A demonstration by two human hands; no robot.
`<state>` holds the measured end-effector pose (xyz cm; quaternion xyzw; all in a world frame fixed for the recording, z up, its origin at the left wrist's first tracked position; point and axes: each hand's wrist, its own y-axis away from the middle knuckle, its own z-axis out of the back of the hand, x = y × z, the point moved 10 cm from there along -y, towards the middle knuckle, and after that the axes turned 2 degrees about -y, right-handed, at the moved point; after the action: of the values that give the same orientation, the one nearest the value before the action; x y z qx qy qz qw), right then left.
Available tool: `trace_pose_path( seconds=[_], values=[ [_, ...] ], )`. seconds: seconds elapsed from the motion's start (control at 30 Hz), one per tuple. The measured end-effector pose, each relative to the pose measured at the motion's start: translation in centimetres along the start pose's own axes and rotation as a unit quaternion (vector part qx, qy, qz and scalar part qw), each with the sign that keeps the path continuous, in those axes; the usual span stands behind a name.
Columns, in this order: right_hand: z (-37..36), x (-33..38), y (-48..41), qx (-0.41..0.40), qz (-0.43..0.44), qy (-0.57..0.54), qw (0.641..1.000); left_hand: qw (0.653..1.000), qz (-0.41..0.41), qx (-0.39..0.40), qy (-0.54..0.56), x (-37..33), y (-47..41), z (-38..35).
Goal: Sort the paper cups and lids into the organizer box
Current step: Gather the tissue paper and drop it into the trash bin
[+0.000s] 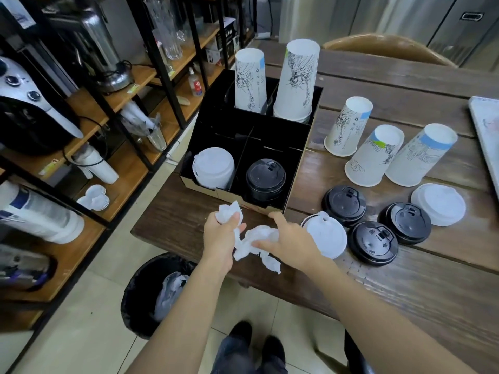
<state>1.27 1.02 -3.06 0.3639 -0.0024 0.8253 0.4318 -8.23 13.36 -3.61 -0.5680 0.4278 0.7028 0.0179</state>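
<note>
The black organizer box (297, 168) stands at the table's left end. Its back compartments hold two stacks of upturned paper cups (249, 82) (295, 82); its front ones hold white lids (214, 168) and black lids (266, 178). Three upturned cups (348, 125) (374, 155) (420, 155) stand to the right of the box. In front of them lie three black lids (344, 202) (374, 242) (406, 222) and two white lids (330, 236) (438, 203). My left hand (220, 237) and my right hand (290, 241) both grip a crumpled white tissue (256, 238) in front of the box.
A black-lined waste bin (140, 292) with crumpled paper stands on the floor below the table's left end. Wooden shelves (113, 103) with appliances and glassware fill the left side. A chair back (388, 47) sits behind the table. A flat pale board (486, 130) lies at the right edge.
</note>
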Motion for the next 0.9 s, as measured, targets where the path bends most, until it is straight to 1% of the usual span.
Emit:
trace_pose_path(
  seconds=[0.1, 0.2, 0.37, 0.43, 0.53, 0.63, 0.77, 0.9],
  values=[
    [-1.8, -0.4, 0.1, 0.036, 0.012, 0.090, 0.995, 1.000, -0.002, -0.017, -0.019, 0.4, 0.1, 0.9],
    [-3.0, -0.5, 0.3, 0.062, 0.025, 0.157, 0.985, 0.999, -0.008, -0.029, -0.029, 0.7, 0.1, 1.8],
    [-3.3, 1.2, 0.3, 0.038, 0.095, 0.182, 0.978, 0.999, -0.014, -0.040, -0.024, 1.5, 0.4, 3.5],
    [-3.6, 1.5, 0.4, 0.036, 0.106, 0.174, 0.978, 0.999, -0.016, -0.043, -0.012, 1.8, 0.5, 4.3],
    [-3.3, 1.8, 0.2, 0.026, 0.083, 0.121, 0.989, 0.999, -0.019, -0.041, 0.007, 1.9, 0.5, 5.4],
    [-3.0, 3.1, 0.3, 0.026, 0.067, 0.099, 0.992, 0.998, -0.023, -0.053, 0.019, 1.8, 0.1, 7.2],
    [-2.9, 6.7, 0.6, 0.018, 0.074, 0.081, 0.994, 0.997, -0.022, -0.065, 0.041, 1.2, -0.8, 10.2],
    [-4.8, 11.4, 0.6, 0.015, 0.081, 0.051, 0.995, 0.995, -0.040, -0.078, 0.050, -0.1, -1.0, 14.7]
  ],
)
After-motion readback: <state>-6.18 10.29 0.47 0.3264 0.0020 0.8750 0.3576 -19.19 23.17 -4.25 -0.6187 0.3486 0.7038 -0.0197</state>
